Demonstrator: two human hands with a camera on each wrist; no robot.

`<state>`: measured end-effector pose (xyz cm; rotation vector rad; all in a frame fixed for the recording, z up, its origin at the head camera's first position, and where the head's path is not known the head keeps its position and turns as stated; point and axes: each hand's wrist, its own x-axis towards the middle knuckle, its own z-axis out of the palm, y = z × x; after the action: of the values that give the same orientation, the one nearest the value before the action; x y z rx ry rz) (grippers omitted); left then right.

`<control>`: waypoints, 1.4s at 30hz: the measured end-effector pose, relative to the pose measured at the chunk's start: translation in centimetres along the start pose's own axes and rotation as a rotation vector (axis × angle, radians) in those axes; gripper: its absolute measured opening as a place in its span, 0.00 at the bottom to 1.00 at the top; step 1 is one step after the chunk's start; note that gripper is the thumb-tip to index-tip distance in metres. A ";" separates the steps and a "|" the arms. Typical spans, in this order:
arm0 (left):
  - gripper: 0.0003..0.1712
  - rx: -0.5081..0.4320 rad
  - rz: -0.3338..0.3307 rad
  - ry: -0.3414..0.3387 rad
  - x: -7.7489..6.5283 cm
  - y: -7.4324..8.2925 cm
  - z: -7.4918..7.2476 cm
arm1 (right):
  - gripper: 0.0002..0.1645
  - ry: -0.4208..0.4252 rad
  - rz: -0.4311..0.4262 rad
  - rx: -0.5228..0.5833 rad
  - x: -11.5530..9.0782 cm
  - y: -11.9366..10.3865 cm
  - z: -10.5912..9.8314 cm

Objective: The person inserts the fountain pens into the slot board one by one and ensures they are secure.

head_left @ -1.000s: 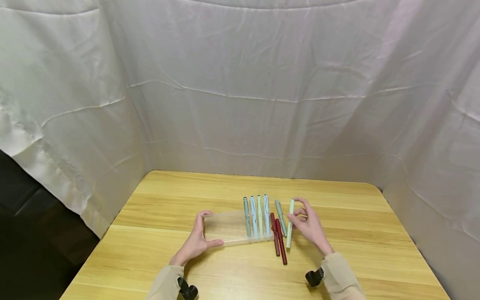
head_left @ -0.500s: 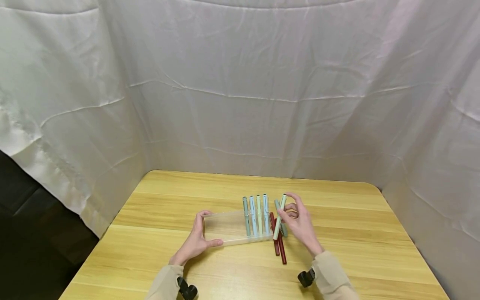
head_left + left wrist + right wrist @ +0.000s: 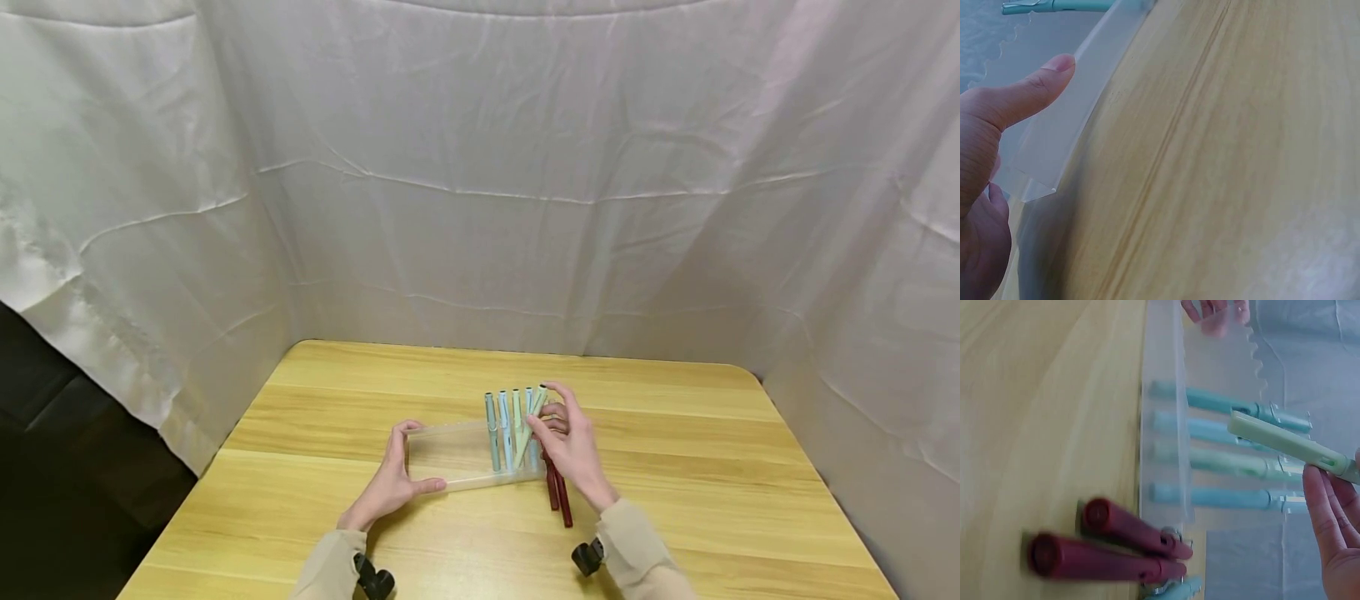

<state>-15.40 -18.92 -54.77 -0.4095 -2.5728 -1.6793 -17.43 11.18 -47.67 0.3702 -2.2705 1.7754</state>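
Note:
My left hand (image 3: 390,482) grips the left end of a clear frosted plastic pen holder (image 3: 450,454), its thumb (image 3: 1047,81) on the front wall. Several pens stand in a row in the holder's right part: a grey-green pen (image 3: 492,429), a light blue pen (image 3: 1210,429), a pale green pen (image 3: 1222,460) and another blue pen (image 3: 1222,496). My right hand (image 3: 573,446) pinches a second pale green pen (image 3: 1285,440) near its cap end. That pen slants across the standing row in the head view, its lower end pointing down-left.
Two dark red pens (image 3: 1135,528) lie on the wooden table (image 3: 675,467) beside the holder's right end. A teal pen (image 3: 1179,590) partly shows beside them. Pale curtains (image 3: 480,208) hang behind the table and along its sides.
My right hand has carried the pale green pen left, from right of the red pens to over the row in the holder, tilting it. My left hand and the holder have stayed put.

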 end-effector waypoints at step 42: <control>0.55 0.000 0.042 0.012 -0.1 -0.1 0.1 | 0.32 -0.092 -0.221 -0.094 -0.5 0.6 5.3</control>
<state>-15.34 -18.95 -54.94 -0.4486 -2.5376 -1.6627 -17.33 6.18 -49.64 0.6688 -2.2627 1.5673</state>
